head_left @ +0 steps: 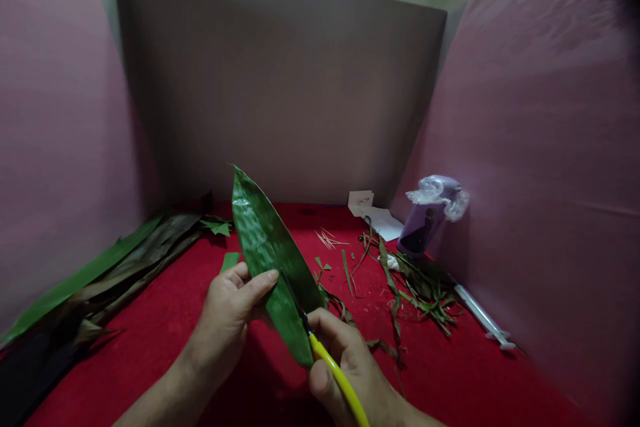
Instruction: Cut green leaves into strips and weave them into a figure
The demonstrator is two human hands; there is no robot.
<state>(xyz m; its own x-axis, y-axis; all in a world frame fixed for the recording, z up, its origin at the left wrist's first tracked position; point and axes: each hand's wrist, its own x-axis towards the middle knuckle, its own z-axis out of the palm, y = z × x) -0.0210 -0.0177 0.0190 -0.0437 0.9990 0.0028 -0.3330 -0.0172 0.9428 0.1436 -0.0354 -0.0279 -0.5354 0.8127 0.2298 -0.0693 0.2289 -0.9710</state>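
Note:
A broad green leaf (pixel 265 230) with a pointed tip stands tilted up in front of me. My left hand (pixel 233 307) pinches it near the lower left edge, thumb on the face and fingers behind. In my right hand (pixel 350 360) are scissors (pixel 336 373) with yellow handles and dark blades. The blades lie along the lower part of the leaf, running up toward my left thumb, and the leaf is partly slit there. My right fingers wrap the handles; some of the grip is hidden.
Long green and dried leaves (pixel 125 273) lie at the left. Thin wooden sticks (pixel 327 239), leaf scraps (pixel 430 287), white paper (pixel 383 221), a purple container (pixel 423 223) topped with clear plastic, and a syringe (pixel 483 313) sit on the red cloth (pixel 175 347). Pink walls flank both sides.

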